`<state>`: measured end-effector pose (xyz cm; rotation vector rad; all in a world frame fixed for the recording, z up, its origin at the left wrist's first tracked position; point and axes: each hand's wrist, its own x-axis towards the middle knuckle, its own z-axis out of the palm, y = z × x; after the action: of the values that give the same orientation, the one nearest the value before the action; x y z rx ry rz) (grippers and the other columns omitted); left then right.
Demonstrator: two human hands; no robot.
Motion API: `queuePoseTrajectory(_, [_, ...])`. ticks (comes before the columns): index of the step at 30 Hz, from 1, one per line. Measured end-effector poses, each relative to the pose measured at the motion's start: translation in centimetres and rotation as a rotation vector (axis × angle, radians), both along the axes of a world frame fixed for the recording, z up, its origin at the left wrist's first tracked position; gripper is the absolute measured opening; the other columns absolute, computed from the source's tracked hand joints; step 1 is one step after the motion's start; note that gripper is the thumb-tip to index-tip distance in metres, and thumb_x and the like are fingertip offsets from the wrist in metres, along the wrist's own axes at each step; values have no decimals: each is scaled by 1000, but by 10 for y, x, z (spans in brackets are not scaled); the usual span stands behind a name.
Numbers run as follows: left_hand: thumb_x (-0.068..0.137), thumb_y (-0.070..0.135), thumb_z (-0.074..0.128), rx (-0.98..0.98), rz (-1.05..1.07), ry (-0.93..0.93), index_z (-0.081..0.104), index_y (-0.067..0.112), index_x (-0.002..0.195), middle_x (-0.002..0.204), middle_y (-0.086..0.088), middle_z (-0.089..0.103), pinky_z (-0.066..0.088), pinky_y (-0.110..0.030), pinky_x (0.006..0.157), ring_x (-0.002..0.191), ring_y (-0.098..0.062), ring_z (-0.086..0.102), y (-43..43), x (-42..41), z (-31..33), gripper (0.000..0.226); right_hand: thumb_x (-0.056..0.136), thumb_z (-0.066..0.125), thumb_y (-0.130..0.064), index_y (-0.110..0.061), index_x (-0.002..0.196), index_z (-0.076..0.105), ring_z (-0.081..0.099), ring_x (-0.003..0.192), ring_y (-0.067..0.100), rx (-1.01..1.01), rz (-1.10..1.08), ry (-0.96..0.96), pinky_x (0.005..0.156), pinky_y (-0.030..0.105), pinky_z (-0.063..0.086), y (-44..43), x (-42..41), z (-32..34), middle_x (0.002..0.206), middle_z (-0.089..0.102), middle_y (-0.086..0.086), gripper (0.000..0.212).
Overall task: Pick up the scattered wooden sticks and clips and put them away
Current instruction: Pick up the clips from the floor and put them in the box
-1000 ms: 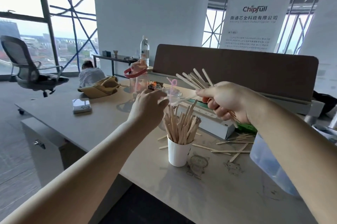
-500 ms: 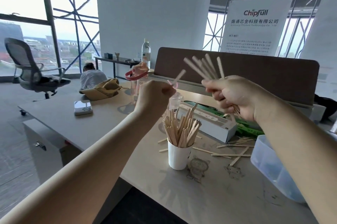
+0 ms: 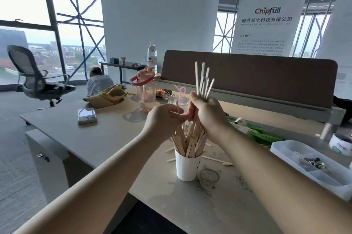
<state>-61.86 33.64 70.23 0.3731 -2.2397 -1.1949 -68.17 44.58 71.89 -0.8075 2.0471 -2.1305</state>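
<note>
A white paper cup (image 3: 185, 166) stands on the table, packed with several wooden sticks (image 3: 188, 141). Directly above it my right hand (image 3: 206, 112) grips a bundle of wooden sticks (image 3: 202, 81), held upright with its tops fanned out. My left hand (image 3: 162, 119) is just left of it and pinches a single wooden stick (image 3: 178, 107), upright over the cup. A few loose sticks (image 3: 217, 159) lie flat on the table behind the cup. Metal clips (image 3: 314, 162) lie in a clear plastic tray (image 3: 285, 148) at the right.
A pink water bottle (image 3: 144, 90), a glass with a pink straw (image 3: 180, 100), a phone (image 3: 87, 116) and a tan cap (image 3: 108, 95) sit farther back. Green packets (image 3: 261, 134) and a white tub (image 3: 341, 143) lie right. A brown partition (image 3: 247, 73) runs behind.
Both hands dropped and came together over the cup. The right hand's bundle turned from slanted to upright. The left hand's single stick now points down toward the cup.
</note>
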Motion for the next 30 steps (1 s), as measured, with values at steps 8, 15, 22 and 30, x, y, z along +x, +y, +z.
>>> queuePoseTrajectory(8, [85,22,68,38,35,69,63,22,109,96,5,71,54,-22,62,79,-7,65,7,-3,0,24,96,53,-22,-10,78,60,63,66,17,-82,-47,50,74,34,57,-1,-2,0,66,61,3,23])
queuePoseTrajectory(15, [89,20,63,2,81,154,64,24,107,92,10,65,53,-19,68,76,0,59,14,-8,-8,19,97,51,-20,-16,83,63,68,74,20,-139,-73,119,74,29,58,6,-3,1,75,68,3,18])
queuePoseTrajectory(22, [90,23,60,-20,123,261,62,24,111,96,15,61,47,-19,73,85,-1,58,12,-5,-11,21,97,49,-15,-15,89,63,69,78,19,-122,-98,153,72,26,57,3,-6,0,84,69,7,16])
queuePoseTrajectory(30, [94,26,50,96,114,296,56,25,121,124,3,57,47,-34,91,106,-12,54,16,-3,-35,28,96,34,-45,-15,110,55,52,100,18,143,-462,410,82,30,43,35,-9,-27,108,56,3,40])
